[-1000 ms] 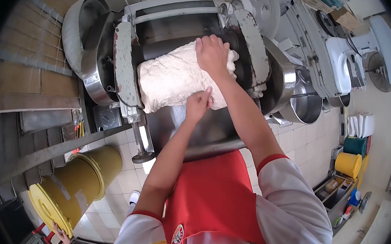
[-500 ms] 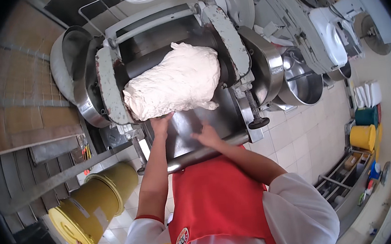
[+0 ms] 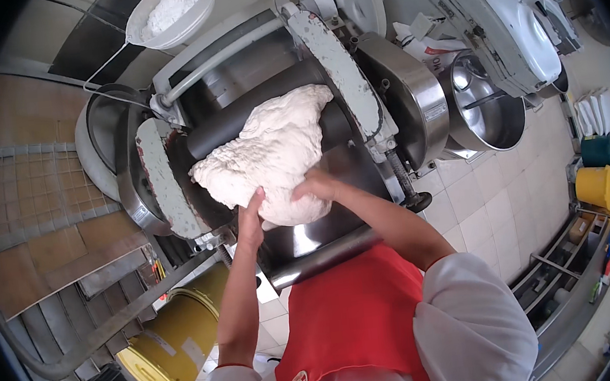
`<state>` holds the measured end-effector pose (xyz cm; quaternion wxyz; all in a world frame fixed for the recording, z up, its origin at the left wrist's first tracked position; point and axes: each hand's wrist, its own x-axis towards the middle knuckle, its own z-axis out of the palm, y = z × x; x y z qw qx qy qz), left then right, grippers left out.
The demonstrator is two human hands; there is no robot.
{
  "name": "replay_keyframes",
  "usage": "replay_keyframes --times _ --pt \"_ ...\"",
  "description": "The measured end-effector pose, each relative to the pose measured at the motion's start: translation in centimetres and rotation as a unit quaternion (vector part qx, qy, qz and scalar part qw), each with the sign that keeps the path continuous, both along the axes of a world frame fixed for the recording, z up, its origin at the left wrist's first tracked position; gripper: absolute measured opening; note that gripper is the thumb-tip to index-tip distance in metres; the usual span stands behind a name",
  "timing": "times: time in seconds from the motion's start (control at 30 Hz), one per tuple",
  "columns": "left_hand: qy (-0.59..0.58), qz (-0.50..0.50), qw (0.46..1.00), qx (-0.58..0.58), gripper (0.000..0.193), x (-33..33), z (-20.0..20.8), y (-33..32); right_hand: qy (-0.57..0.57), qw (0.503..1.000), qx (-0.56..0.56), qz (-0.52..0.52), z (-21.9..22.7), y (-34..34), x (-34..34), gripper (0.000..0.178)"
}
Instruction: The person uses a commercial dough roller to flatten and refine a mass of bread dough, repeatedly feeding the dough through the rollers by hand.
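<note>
Pale floor tiles (image 3: 484, 206) spread right of the dark roller (image 3: 227, 121), over whose near side the dough (image 3: 273, 160) sprawls, its near edge grasped by left hand (image 3: 251, 223) and right hand (image 3: 318, 186), so either, following it too close, might get pinched should that roller be turning.

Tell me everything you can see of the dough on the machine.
The dough is one off-white, soft-looking mass with a wrinkled surface and uneven outline. It lies askew: its far lobe overlaps the dark roller in this view, and its rounded near end bulges over the metal tray. The left hand touches its near left edge, the right hand its right side near the front. Its underside is hidden.
</note>
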<state>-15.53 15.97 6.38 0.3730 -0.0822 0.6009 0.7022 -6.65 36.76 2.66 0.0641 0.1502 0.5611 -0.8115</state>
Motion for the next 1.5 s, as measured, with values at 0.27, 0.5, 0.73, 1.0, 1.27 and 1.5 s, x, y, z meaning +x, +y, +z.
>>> replay_keyframes --times 0.27,0.5,0.73,1.0,1.27,1.5 --pt "-0.115 0.152 0.936 0.297 0.070 3.5 1.4 -0.4 -0.063 0.991 0.083 -0.089 4.5 2.2 -2.3 0.068" --pt "0.255 -0.118 0.945 -0.168 0.078 2.1 -10.8 -3.6 0.028 0.849 0.484 -0.208 0.1 -2.2 6.8 0.095" --pt "0.105 -0.159 0.977 -0.099 0.082 0.5 -5.1 -2.8 -0.076 0.988 0.096 0.096 -2.4 2.0 1.6 0.089" --pt "-0.023 -0.007 0.997 0.077 0.072 2.7 -3.7 -1.4 0.074 0.863 0.381 -0.323 -4.4 -0.5 10.4 0.094" --pt "0.040 0.068 0.987 0.137 0.076 4.2 -0.2 2.3 -0.017 0.987 0.147 0.065 -9.5 3.3 1.2 0.079" --pt "-0.065 0.308 0.901 0.300 0.043 4.0 -4.7 -2.9 0.015 0.985 -0.165 -0.040 -7.3 2.9 4.3 0.067"
